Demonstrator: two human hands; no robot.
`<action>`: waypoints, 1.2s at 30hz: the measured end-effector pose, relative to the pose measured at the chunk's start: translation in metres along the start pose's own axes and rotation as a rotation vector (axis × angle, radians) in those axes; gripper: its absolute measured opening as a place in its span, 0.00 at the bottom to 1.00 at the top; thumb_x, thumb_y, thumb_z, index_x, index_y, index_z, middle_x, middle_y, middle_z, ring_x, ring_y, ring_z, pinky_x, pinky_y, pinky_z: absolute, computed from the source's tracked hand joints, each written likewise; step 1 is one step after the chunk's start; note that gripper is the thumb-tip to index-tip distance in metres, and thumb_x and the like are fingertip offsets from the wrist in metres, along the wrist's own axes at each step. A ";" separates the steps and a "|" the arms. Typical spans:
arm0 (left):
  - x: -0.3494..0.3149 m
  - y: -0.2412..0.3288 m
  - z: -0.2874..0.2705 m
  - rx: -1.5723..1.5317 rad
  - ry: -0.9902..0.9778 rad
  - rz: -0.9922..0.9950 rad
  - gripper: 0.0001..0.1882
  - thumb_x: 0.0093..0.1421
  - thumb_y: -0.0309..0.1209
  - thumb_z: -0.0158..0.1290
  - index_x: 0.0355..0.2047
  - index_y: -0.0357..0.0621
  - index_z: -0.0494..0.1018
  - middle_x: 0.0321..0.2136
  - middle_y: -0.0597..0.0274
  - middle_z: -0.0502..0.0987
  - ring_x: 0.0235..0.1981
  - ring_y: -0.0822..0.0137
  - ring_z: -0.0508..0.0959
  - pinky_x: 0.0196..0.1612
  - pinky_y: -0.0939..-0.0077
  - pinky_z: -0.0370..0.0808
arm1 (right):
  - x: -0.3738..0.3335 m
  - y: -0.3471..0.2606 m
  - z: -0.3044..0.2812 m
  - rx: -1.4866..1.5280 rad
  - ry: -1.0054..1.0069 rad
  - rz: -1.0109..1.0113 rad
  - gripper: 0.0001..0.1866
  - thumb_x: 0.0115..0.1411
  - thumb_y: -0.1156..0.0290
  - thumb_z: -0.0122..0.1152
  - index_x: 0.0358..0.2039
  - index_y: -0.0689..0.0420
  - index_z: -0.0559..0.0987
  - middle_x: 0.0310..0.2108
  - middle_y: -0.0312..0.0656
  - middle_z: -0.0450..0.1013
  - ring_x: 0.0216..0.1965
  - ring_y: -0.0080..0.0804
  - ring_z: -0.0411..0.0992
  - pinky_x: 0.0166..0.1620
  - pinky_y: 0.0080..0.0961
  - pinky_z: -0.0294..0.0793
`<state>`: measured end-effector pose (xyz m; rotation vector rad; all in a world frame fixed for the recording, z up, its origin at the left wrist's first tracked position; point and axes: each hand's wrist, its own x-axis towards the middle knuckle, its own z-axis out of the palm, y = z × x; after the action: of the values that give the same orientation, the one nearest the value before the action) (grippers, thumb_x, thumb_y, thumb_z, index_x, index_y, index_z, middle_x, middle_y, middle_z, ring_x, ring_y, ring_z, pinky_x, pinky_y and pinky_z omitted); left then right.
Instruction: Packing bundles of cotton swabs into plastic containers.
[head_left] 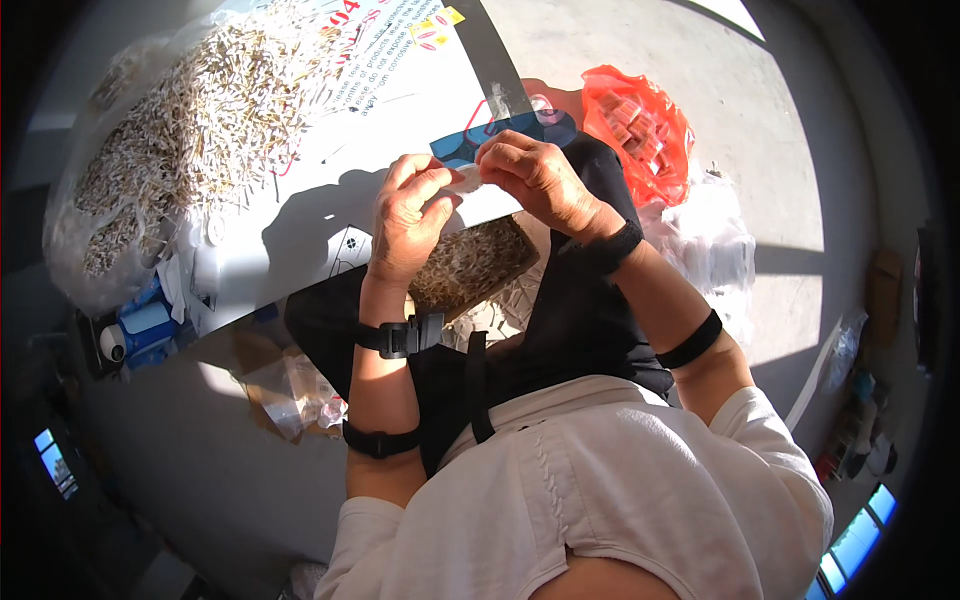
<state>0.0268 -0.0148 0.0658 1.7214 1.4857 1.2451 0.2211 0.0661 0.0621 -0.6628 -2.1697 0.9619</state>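
Over the table's near edge, my left hand (408, 215) and my right hand (540, 182) meet with fingers pinched together. Between the fingertips is a small pale, thin piece (467, 181), perhaps clear plastic; its exact kind is too small to make out. Just below my hands, between my legs, sits an open box (470, 265) full of small brownish bits. A large heap of short white and tan pieces (225, 105) lies to the left on the white tabletop (310, 235), partly inside a clear plastic bag (75, 245).
A red plastic bag (640, 130) holding several small reddish packets is on the right, with white translucent bags (705, 235) beside it. Below the table's left end are a blue and white container (145, 330) and a cardboard box (270, 385) with clear plastic.
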 end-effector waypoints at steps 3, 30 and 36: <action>0.001 -0.002 0.001 -0.030 -0.021 -0.020 0.15 0.45 0.11 0.54 0.34 0.35 0.77 0.38 0.58 0.73 0.40 0.60 0.77 0.42 0.70 0.77 | 0.000 -0.002 0.002 0.035 -0.041 -0.009 0.06 0.55 0.83 0.63 0.32 0.59 0.76 0.39 0.43 0.74 0.38 0.39 0.77 0.39 0.28 0.78; 0.006 0.002 0.001 0.297 0.074 0.224 0.10 0.45 0.13 0.55 0.29 0.36 0.74 0.34 0.57 0.74 0.36 0.55 0.76 0.37 0.65 0.76 | 0.009 -0.003 0.007 -0.005 -0.023 0.043 0.15 0.52 0.77 0.68 0.41 0.59 0.80 0.36 0.42 0.75 0.32 0.36 0.77 0.35 0.26 0.76; 0.010 0.003 -0.001 0.289 -0.008 0.225 0.08 0.46 0.12 0.54 0.27 0.35 0.74 0.32 0.56 0.73 0.36 0.55 0.76 0.37 0.65 0.75 | 0.011 -0.002 0.009 0.015 -0.031 0.060 0.10 0.53 0.76 0.68 0.37 0.60 0.81 0.33 0.42 0.75 0.34 0.37 0.76 0.36 0.26 0.76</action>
<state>0.0267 -0.0061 0.0715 2.1295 1.5617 1.1747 0.2070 0.0676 0.0630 -0.7132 -2.1788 1.0253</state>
